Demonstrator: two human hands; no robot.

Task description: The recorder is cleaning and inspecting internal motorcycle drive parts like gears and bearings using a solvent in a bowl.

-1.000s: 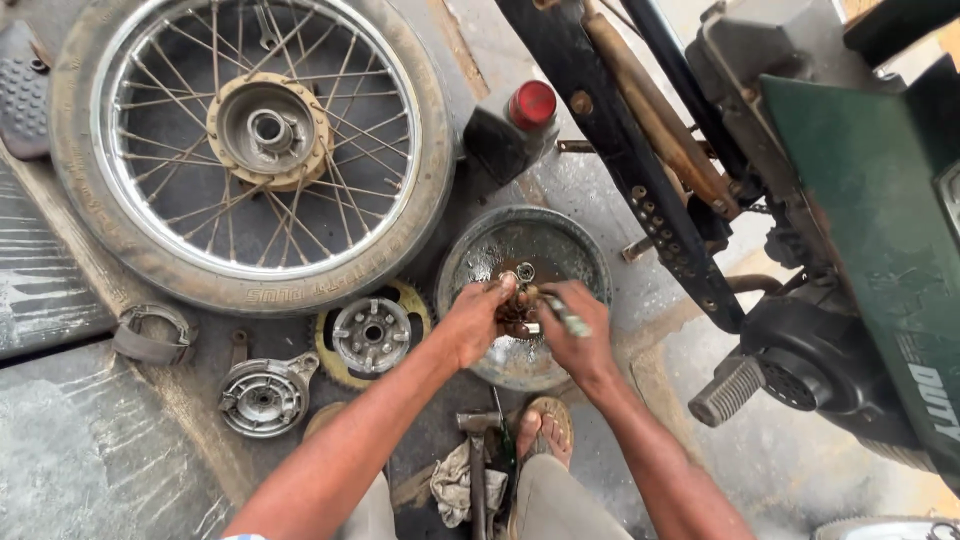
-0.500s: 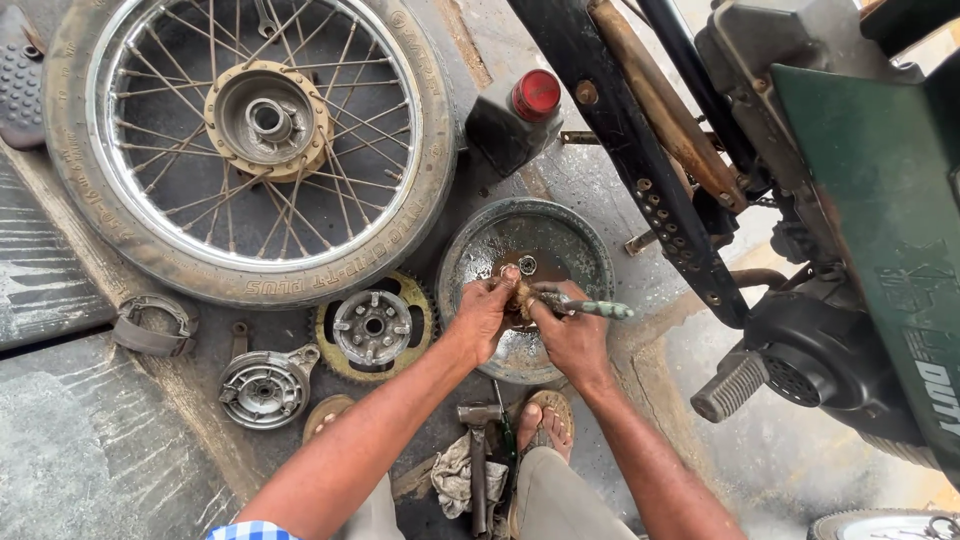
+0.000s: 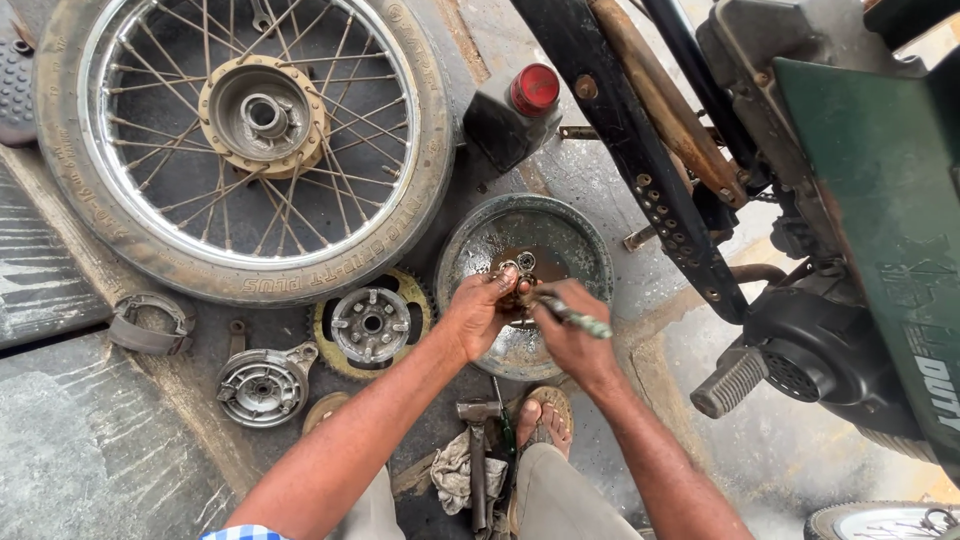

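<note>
Oily concrete floor [image 3: 620, 200] spreads under us, crowded with motorcycle parts. At twelve o'clock from our hands sits a round metal pan [image 3: 580, 235], and both hands meet over its middle. Our left hand [image 3: 478, 315] is curled tight, fingertips pinched together on a small rusty metal part [image 3: 515, 290] held just above the pan. Our right hand [image 3: 570, 335] is closed in a fist around a thin green-handled tool [image 3: 578, 321], whose tip touches that same small part; the handle sticks out toward three o'clock. At ten o'clock lies a spoked wheel with its tyre [image 3: 240, 140]. At nine o'clock rests a toothed sprocket [image 3: 370, 323], with a brake plate [image 3: 262, 385] beyond it at eight. At six o'clock a hammer [image 3: 478, 450] lies beside a rag [image 3: 455, 470], near our sandalled foot [image 3: 545, 415].
</note>
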